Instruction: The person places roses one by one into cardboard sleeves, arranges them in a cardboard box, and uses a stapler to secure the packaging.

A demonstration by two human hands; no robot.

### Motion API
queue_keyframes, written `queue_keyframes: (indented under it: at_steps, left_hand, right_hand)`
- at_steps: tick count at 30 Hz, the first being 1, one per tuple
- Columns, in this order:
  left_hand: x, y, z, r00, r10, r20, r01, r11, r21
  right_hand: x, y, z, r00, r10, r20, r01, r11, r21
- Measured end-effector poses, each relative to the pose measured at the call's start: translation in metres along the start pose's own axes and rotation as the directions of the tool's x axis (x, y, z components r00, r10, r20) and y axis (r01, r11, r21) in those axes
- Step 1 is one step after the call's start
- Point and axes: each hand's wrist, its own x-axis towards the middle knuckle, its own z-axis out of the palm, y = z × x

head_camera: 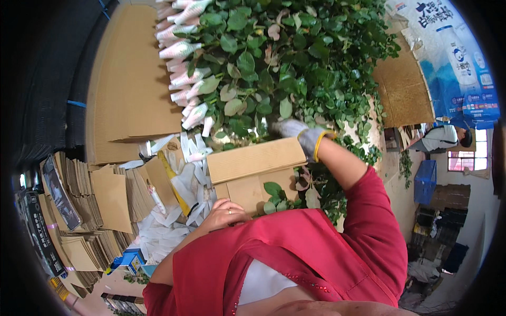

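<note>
My left hand [225, 215], bare with a ring on one finger, is at the near left edge of a folded piece of cardboard [257, 160]. Its fingers curl, and the red apron partly hides them, so its grip is unclear. Just past the cardboard, my right hand [296, 134] wears a grey glove with a yellow cuff. It is blurred and reaches into the lower edge of a large heap of leafy flower stems [284, 67]. Whether it grips a stem cannot be made out. White mesh sleeves [182, 51] cover the heads at the heap's left side. A leafy sprig [276, 197] lies near my apron.
Loose white mesh sleeves [166, 233] are piled on the left, beside a yellow strip [174, 183]. Stacks of cardboard sheets [110, 193] stand farther left, with a large cardboard panel [138, 79] above. At far right are a blue crate [425, 181] and another person [440, 138].
</note>
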Motion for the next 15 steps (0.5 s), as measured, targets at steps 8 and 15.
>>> queue_keyframes:
  at_steps: [8,15]
  left_hand:
    - [0.008,-0.002,-0.003,1.000,0.014,0.009,-0.014,0.999,0.049]
    - [0.007,-0.003,-0.007,0.999,0.011,0.043,-0.015,0.996,0.085]
  right_hand:
    - [-0.039,-0.004,-0.068,0.886,0.379,0.268,-0.426,0.893,0.145]
    - [-0.003,-0.008,-0.194,0.584,0.185,-0.790,-0.224,0.973,0.063]
